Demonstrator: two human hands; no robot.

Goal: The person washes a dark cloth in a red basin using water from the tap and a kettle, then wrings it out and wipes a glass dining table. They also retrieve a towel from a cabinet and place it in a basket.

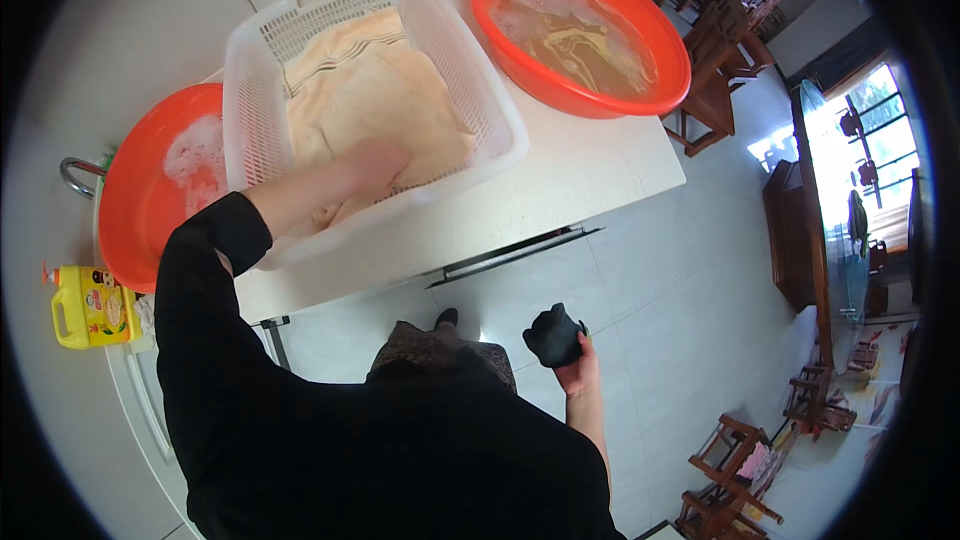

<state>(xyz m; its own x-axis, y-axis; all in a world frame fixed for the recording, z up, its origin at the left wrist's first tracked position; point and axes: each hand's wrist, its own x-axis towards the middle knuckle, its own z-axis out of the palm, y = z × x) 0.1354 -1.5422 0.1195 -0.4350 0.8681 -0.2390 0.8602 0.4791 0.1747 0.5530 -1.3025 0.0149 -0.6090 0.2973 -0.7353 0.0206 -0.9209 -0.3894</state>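
Observation:
A white plastic basket (484, 157) stands on the counter and holds cream-coloured cloth (367, 90) with dark stripes near its far end. Inside the basket's near part, my left hand (382, 165) rests on the cloth; it is blurred, and its fingers do not show clearly. Away from the counter, over the floor at the right, my right hand (576, 367) grips a black object (553, 336) with a lobed edge. Whether that is bunched cloth or something stiffer, I cannot tell.
Right of the basket stands a red basin (577, 101) of cloudy, foamy water. Another red basin (131, 187) with suds is at the left, by a metal faucet (75, 176) and a yellow pump bottle (94, 307). Wooden chairs (709, 105) stand beyond the counter's end (660, 165).

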